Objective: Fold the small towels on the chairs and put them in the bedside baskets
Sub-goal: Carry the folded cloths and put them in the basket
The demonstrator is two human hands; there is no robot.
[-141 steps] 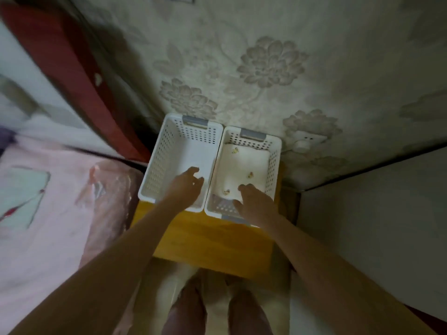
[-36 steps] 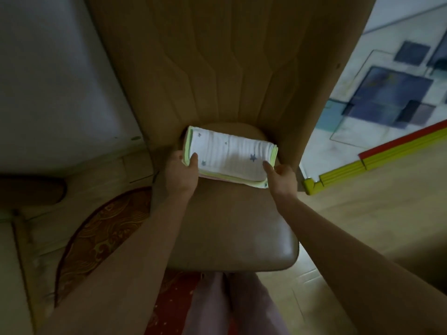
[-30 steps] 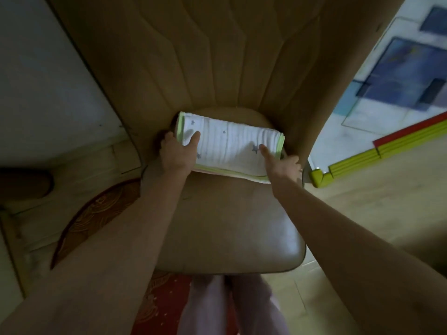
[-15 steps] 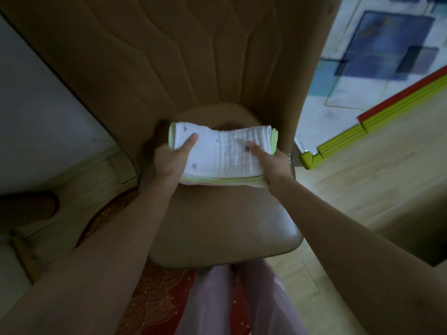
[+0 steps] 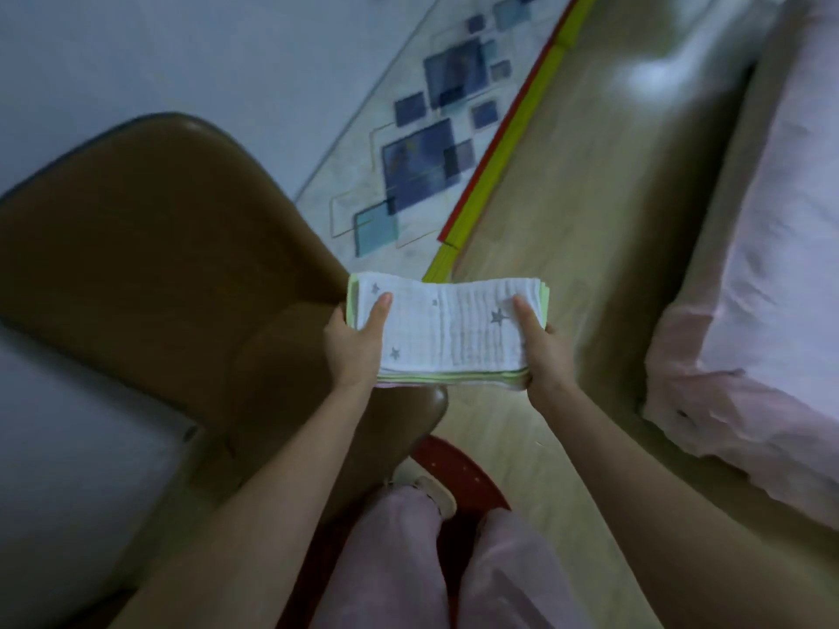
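Holding the folded towels (image 5: 447, 331) in mid-air, clear of everything. Left of the grip, the brown chair (image 5: 150, 247) is sitting close, its seat edge just below my left hand (image 5: 353, 345). Right of the grip, bare wood floor (image 5: 585, 247) is giving open room, then the pink bed (image 5: 762, 283) edge. Beyond the grip, a patterned mat (image 5: 422, 147) with a red-yellow border. Both hands are clamping the stack's ends: thumbs on top, fingers curled under, right hand (image 5: 542, 351) at the right end. Grey stars on the top towel; I'm reading no text.
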